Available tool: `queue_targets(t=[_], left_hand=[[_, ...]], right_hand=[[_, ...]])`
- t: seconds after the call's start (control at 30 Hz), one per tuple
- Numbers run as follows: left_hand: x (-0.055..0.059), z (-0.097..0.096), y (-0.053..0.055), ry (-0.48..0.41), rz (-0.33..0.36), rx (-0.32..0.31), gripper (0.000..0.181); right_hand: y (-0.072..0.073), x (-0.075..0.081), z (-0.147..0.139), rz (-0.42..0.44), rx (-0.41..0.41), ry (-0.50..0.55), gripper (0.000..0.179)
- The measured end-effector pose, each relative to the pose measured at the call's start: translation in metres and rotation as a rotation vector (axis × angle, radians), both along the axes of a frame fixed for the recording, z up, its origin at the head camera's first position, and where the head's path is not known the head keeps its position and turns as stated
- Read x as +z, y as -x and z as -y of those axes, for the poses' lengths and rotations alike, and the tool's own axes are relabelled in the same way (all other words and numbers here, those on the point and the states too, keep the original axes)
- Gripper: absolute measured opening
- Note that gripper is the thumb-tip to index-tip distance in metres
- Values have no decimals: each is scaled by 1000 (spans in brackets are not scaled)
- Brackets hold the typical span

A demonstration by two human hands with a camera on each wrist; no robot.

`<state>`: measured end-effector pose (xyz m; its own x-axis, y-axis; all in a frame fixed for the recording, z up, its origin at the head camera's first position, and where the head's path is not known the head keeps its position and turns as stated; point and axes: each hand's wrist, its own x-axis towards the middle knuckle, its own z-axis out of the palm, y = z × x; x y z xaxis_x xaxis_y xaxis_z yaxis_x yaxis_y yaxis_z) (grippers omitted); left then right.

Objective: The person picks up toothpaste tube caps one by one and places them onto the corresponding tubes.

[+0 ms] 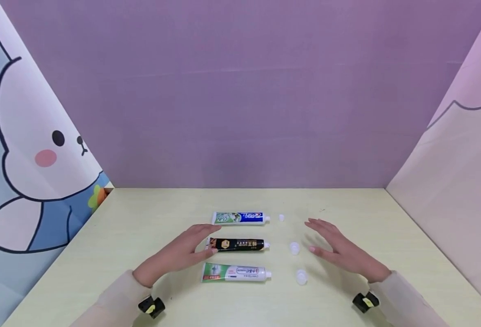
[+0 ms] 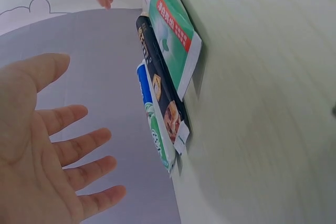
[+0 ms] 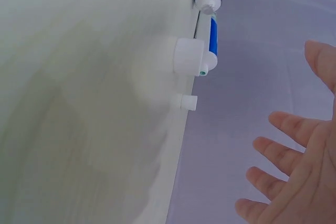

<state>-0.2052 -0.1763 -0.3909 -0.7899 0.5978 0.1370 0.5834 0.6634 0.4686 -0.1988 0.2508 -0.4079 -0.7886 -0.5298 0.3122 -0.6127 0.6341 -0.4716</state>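
Three uncapped toothpaste tubes lie in a column on the table, nozzles to the right. Farthest is the blue and green toothpaste tube, then a black toothpaste tube, and nearest a white and green toothpaste tube. To the right of each nozzle sits a white cap: a small cap, a larger cap and another larger cap. My left hand, fingers spread, hovers by the tubes' left ends and holds nothing. Empty too, my right hand is held with extended fingers right of the caps.
The pale wooden table ends at a purple backdrop. A cartoon-printed panel stands on the left, and a pale panel on the right. A dark wrist device is worn on the left wrist, a similar device on the right.
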Motion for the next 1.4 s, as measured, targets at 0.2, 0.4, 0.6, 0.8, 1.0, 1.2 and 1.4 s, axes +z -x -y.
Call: queue_targets(t=[0.2, 0.4, 0.6, 0.8, 1.0, 1.2, 1.4], left_hand=[[1, -4, -2, -2, 9, -27, 63], [0, -5, -3, -3, 35, -25, 61], [-1, -8, -5, 1, 53, -39, 62], [-2, -11, -7, 13, 76, -47, 64], [-4, -14, -8, 3, 67, -78, 61], [-5, -18, -9, 5, 58, -89, 57], [-7, -21, -11, -9, 99, -99, 55]], right_hand=[[-1, 3, 2, 48, 21, 24, 57], [-4, 4, 5, 97, 44, 15, 59], [-7, 6, 7, 115, 54, 2, 58], [-9, 6, 8, 145, 64, -1, 56], [-11, 7, 9, 206, 92, 22, 56], [-12, 7, 8, 243, 138, 33, 58], [-12, 6, 7, 274, 211, 66, 60]])
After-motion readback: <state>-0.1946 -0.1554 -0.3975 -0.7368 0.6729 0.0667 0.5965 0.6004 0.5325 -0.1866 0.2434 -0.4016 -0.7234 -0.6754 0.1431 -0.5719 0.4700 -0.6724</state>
